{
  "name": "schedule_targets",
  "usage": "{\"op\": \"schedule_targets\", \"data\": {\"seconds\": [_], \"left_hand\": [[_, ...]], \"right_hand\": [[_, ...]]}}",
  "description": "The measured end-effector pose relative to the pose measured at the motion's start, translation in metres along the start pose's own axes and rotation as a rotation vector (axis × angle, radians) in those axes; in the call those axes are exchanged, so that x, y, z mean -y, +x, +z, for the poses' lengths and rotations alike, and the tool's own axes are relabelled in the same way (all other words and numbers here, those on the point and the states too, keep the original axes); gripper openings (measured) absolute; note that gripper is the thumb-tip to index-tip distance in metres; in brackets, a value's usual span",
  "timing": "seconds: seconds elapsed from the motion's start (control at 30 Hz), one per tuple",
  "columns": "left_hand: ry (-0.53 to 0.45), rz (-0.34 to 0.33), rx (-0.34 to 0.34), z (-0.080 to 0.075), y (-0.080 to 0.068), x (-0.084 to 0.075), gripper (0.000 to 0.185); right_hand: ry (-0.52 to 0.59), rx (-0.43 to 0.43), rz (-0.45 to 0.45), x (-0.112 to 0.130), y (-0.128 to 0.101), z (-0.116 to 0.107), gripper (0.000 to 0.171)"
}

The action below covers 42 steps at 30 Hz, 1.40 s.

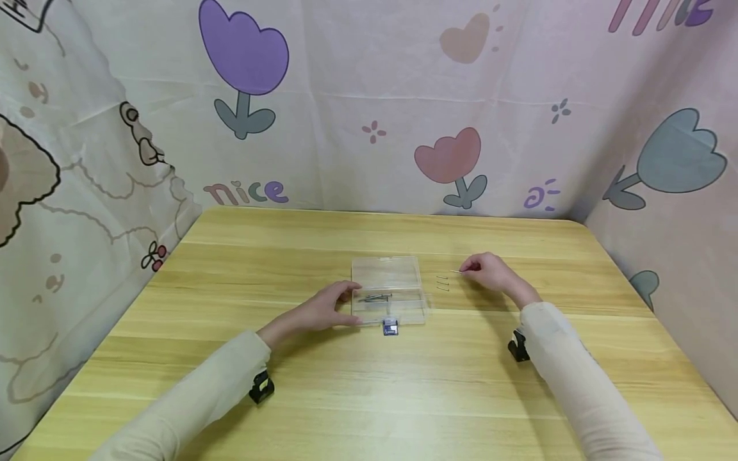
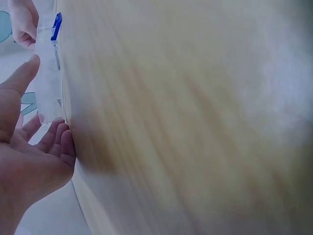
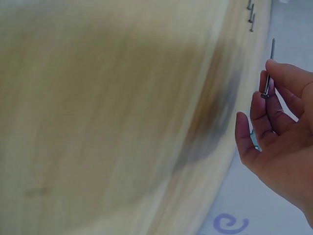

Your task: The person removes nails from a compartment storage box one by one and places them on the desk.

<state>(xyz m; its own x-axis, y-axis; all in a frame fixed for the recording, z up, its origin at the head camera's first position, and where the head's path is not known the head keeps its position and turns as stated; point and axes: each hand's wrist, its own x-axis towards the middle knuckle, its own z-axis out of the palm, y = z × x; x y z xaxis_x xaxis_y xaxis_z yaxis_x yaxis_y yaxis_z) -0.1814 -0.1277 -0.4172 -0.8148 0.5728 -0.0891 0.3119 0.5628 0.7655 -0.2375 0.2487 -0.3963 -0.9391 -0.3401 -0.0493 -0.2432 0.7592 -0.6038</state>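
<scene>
A clear plastic box (image 1: 369,312) lies on the table with its lid (image 1: 386,272) folded back. Inside, several nails (image 1: 377,298) rest in a compartment, and a blue latch (image 1: 391,328) sticks out at the front. My left hand (image 1: 319,310) holds the box by its left end, thumb near the front corner and fingers farther back. To the right of the box, my right hand (image 1: 489,272) pinches a nail (image 3: 272,51) between thumb and fingers, its head toward the palm and its point outward. Three more nails (image 1: 442,283) lie in a row between that hand and the box.
The wooden table (image 1: 357,390) runs back to a patterned cloth (image 1: 346,128), which also hangs along the left and right sides. A black wrist camera (image 1: 262,387) sits by the left sleeve and another black wrist camera (image 1: 519,346) by the right.
</scene>
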Motion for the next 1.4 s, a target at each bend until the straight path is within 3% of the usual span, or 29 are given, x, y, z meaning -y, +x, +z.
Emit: {"op": "schedule_targets", "data": {"seconds": [0.63, 1.4], "left_hand": [[-0.004, 0.028, 0.003, 0.0, 0.0, -0.001, 0.07], [-0.005, 0.027, -0.007, 0.001, 0.001, 0.001, 0.07]], "right_hand": [[-0.003, 0.026, 0.078, -0.011, -0.004, 0.004, 0.01], [0.01, 0.006, 0.059, -0.015, -0.003, 0.006, 0.01]]}}
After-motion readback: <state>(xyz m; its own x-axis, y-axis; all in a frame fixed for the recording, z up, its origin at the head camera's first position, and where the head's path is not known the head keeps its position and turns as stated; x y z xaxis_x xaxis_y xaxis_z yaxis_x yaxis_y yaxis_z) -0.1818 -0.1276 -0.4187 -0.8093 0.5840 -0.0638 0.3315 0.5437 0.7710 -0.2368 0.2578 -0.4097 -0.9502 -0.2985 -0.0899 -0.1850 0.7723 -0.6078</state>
